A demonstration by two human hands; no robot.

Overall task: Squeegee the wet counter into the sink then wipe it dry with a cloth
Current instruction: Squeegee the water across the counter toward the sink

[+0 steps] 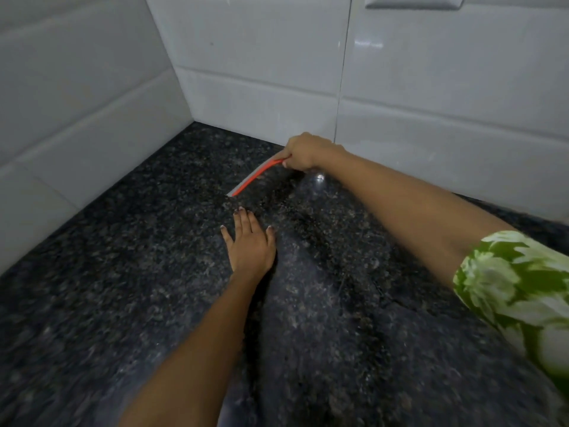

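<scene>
White glossy wall tiles (261, 57) were seen behind & to the left, meeting in a corner w/ grey grout lines between courses. A vertical joint (343, 75) was noted right of centre. A raised white plate (414, 1), cut off by the top edge, was fixed on the back wall; type couldn't be told.

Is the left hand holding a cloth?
No. The left hand lies flat and empty on the dark speckled granite counter.

no readable text, labels or numbers anywhere
</scene>
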